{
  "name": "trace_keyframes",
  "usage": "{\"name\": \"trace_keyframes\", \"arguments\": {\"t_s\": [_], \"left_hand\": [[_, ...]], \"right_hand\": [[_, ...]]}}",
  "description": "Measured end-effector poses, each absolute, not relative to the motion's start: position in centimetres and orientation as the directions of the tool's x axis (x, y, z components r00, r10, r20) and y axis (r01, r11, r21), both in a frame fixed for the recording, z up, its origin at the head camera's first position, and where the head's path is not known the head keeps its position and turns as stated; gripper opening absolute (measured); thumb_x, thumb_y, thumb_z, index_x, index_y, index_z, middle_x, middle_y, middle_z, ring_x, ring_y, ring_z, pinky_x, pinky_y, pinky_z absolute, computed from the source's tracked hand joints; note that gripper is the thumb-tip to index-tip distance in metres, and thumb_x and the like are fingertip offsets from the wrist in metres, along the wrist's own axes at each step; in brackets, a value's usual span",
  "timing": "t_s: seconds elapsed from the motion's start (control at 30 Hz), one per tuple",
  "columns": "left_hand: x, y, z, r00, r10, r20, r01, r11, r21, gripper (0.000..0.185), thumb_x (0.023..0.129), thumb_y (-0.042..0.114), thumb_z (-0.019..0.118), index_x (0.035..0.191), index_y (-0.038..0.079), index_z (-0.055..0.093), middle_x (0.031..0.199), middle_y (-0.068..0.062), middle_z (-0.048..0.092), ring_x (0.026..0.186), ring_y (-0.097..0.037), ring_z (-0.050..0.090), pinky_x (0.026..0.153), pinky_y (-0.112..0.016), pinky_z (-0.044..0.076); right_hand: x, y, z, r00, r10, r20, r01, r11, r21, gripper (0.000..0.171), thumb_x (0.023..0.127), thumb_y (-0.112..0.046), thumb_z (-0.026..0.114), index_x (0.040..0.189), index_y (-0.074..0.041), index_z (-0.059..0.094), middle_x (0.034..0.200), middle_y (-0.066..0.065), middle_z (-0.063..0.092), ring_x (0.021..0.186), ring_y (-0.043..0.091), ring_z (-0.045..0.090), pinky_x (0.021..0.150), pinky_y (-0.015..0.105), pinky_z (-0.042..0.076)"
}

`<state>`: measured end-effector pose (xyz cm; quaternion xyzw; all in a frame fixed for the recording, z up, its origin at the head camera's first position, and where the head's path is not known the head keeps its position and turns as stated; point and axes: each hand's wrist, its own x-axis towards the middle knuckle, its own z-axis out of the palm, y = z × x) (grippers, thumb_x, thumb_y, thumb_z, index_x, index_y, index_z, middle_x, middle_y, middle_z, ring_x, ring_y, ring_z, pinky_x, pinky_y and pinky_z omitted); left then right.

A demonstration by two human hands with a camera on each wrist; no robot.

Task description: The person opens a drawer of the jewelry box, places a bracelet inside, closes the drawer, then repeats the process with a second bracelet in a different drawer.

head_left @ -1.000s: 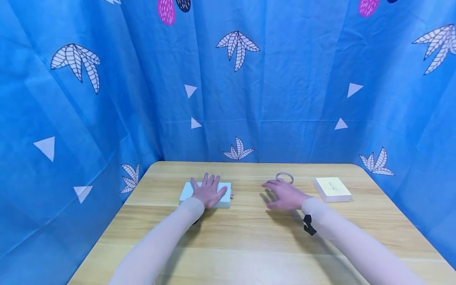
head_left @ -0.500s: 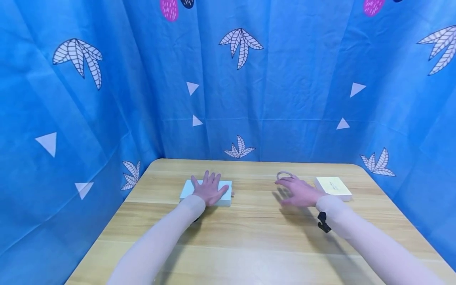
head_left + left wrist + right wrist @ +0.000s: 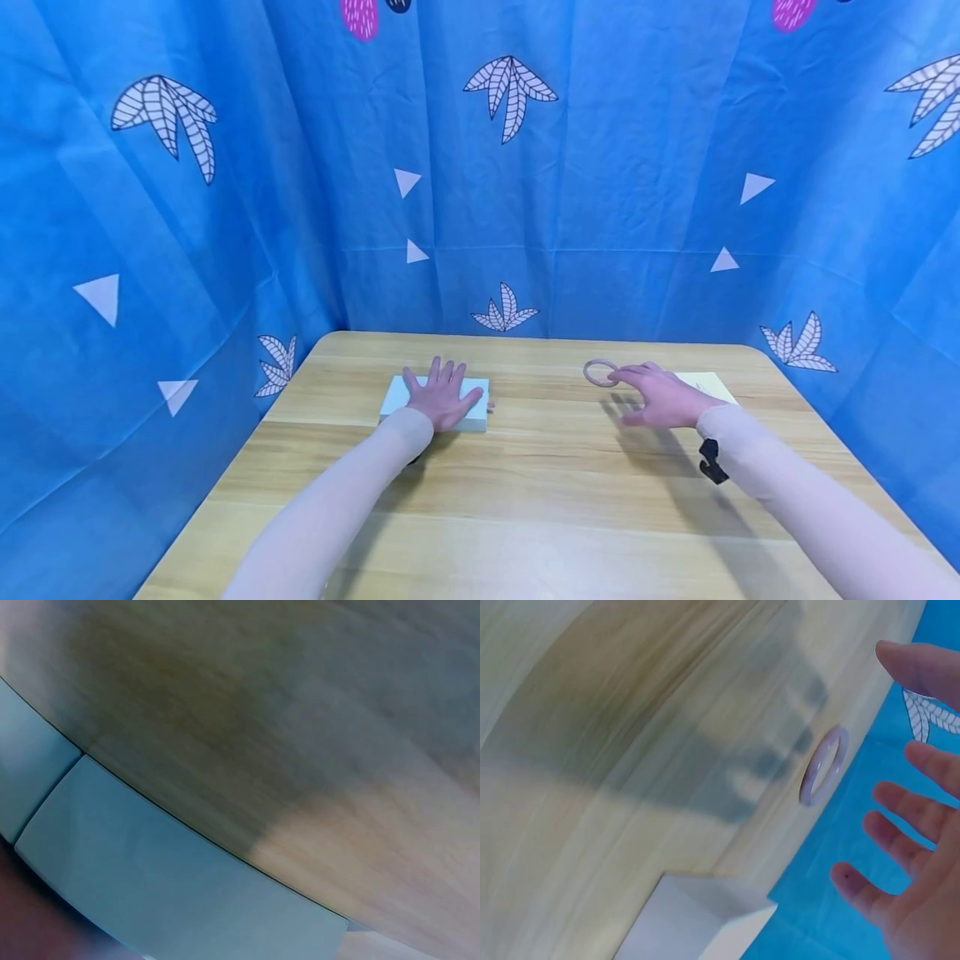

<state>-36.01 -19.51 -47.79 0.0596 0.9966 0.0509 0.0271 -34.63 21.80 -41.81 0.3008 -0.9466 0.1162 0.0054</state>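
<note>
**Right hand over the ring, left hand flat on the box**

The right hand [image 3: 663, 396] hovers above the tabletop [image 3: 525, 500], fingers [image 3: 911, 814] spread and straight, gripping nothing. The pale ring [image 3: 600, 372] lies flat on the wood just beyond the fingertips; whether they touch it I cannot tell. It looks rigid, smooth and light, likely slippery and possibly brittle if it is stone or glass, so a pinch across the band, thumb inside the hole, seems the safest hold. Behind the right hand sits a cream box [image 3: 708, 385], closed, contents hidden. Over on the other side the left hand [image 3: 442, 398] presses flat on a white box [image 3: 393, 400], fingers straight. Its lid is shut too, nothing inside on show.
</note>
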Motion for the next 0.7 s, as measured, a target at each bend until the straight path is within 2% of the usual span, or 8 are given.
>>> {"name": "trace_keyframes", "arguments": {"t_s": [0.7], "left_hand": [[-35.9,-19.4,-47.6,-0.992,0.107,-0.064,0.101,0.991,0.088,0.09,0.093,0.081,0.014,0.164,0.025,0.012,0.17,-0.006,0.011,0.157,-0.029,-0.008,0.109,-0.078,-0.013]], "right_hand": [[-35.0,25.8,-40.7,-0.859,-0.513,0.005,-0.505,0.843,-0.186,0.074,0.079,-0.033,0.083,0.143,-0.012,0.055,0.147,0.019,0.053,0.134,0.047,0.043,0.1,0.072,0.037]]}}
